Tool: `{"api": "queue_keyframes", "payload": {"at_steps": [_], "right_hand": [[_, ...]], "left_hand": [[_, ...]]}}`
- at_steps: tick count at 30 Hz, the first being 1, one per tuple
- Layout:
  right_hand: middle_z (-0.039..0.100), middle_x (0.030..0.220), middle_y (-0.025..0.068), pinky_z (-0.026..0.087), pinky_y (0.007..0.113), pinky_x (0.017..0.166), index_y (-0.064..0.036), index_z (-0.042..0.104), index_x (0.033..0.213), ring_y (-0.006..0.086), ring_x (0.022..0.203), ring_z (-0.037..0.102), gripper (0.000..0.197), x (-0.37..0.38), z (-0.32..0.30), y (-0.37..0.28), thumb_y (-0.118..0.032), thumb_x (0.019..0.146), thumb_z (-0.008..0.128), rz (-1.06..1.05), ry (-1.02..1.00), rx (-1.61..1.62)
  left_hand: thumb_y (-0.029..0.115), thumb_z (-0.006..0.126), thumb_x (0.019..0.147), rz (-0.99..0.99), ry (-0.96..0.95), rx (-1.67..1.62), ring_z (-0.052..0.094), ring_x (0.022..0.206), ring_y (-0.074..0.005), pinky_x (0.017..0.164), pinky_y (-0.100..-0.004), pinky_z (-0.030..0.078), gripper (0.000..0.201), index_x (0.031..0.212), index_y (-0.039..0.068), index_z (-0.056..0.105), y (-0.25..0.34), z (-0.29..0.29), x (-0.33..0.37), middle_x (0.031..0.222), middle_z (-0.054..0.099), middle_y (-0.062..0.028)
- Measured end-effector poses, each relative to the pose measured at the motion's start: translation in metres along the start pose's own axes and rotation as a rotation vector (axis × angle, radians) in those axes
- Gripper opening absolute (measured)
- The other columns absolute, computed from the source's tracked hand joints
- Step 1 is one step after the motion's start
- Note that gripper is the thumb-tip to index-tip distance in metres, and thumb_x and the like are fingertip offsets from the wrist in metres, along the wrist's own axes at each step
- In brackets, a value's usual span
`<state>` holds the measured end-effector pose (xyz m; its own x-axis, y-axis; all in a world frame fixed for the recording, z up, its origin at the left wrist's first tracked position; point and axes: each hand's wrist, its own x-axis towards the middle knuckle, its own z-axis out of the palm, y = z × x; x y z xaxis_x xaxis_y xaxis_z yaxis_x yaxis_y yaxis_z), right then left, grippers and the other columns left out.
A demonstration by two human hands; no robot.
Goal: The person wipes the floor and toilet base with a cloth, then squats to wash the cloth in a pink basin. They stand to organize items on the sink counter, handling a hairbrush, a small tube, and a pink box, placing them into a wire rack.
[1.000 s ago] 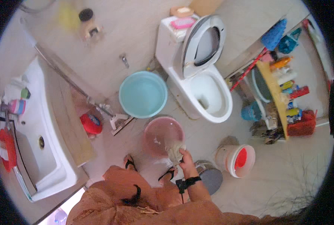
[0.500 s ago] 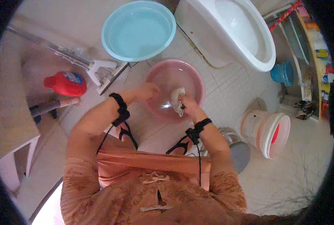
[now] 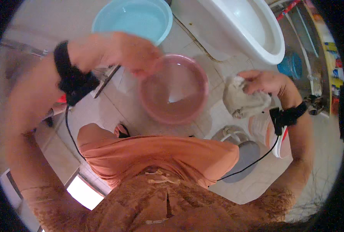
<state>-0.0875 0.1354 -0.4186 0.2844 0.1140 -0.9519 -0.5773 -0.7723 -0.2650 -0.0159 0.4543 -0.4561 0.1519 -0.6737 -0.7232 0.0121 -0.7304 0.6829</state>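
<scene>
My right hand (image 3: 265, 82) grips a wet-looking, pale grey crumpled cloth (image 3: 237, 101), raised to the right of the pink basin. The cloth hangs below my fingers and thumb. My left hand (image 3: 139, 54) is lifted at the left rim of the basin, its fingers smeared by motion, and I cannot tell whether it holds anything. Between the two hands, the round pink basin (image 3: 174, 119) stands on the floor with water in it, light glinting off the surface. A light blue basin (image 3: 165, 29) of water sits behind it, partly covered by my left forearm.
A white ceramic fixture (image 3: 214, 34) rises at the back right. Shelves with bottles (image 3: 336, 73) and a blue bucket (image 3: 289, 66) line the right side. A white bucket (image 3: 259, 125) lies behind my right wrist, near a grey round object (image 3: 245, 164). A red bottle is mostly hidden at left.
My right hand has lifted the cloth out of the pink basin and carried it right. My left hand has risen up and left from the basin. Both arms are now wider apart.
</scene>
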Motion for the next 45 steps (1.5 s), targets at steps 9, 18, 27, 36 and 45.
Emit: {"api": "queue_keyframes", "payload": {"at_steps": [9,18,27,36,45], "right_hand": [[0.056,0.107,0.0104,0.048,0.036,0.084,-0.0027,0.047,0.116,0.0242,0.097,0.056,0.039,0.207,0.088,-0.041,-0.006,0.078,0.054,-0.783,-0.11,1.211],[0.053,0.111,0.017,0.042,0.039,0.087,0.0008,0.042,0.119,0.0319,0.102,0.052,0.049,0.365,0.189,0.068,-0.007,0.074,0.06,-0.351,0.884,0.452],[0.05,0.115,0.0245,0.039,0.043,0.091,0.0004,0.038,0.122,0.0379,0.109,0.047,0.06,0.388,0.198,0.085,-0.024,0.074,0.065,-0.231,0.807,0.178],[0.054,0.108,0.02,0.043,0.041,0.084,-0.004,0.043,0.119,0.0367,0.101,0.051,0.054,0.407,0.203,0.084,-0.016,0.071,0.066,-0.172,0.74,0.122],[0.06,0.09,0.0191,0.044,0.038,0.075,-0.0021,0.051,0.109,0.0364,0.085,0.056,0.036,0.41,0.198,0.097,-0.023,0.081,0.057,-0.266,0.777,0.383]], "left_hand": [[0.021,0.056,0.084,0.942,0.276,-0.784,0.054,0.08,-0.0125,0.073,-0.0257,0.045,0.03,0.108,0.002,0.054,0.025,-0.007,0.093,0.09,0.057,-0.0032],[0.022,0.057,0.08,0.197,0.584,-1.219,0.049,0.071,-0.009,0.062,-0.0237,0.042,0.014,0.09,0.011,0.058,-0.183,0.138,0.215,0.079,0.053,0.0033],[0.022,0.054,0.083,0.102,0.476,-1.119,0.047,0.086,-0.0148,0.072,-0.0286,0.042,0.038,0.117,0.008,0.046,-0.232,0.175,0.268,0.099,0.051,-0.0026],[0.028,0.056,0.085,-0.097,0.525,-1.225,0.043,0.112,-0.0228,0.09,-0.0375,0.039,0.052,0.129,0.012,0.033,-0.225,0.183,0.266,0.122,0.047,-0.0068],[0.026,0.055,0.085,-0.078,0.533,-1.44,0.045,0.114,-0.0275,0.095,-0.0392,0.04,0.051,0.128,0.008,0.034,-0.23,0.185,0.29,0.125,0.046,-0.0111]]}}
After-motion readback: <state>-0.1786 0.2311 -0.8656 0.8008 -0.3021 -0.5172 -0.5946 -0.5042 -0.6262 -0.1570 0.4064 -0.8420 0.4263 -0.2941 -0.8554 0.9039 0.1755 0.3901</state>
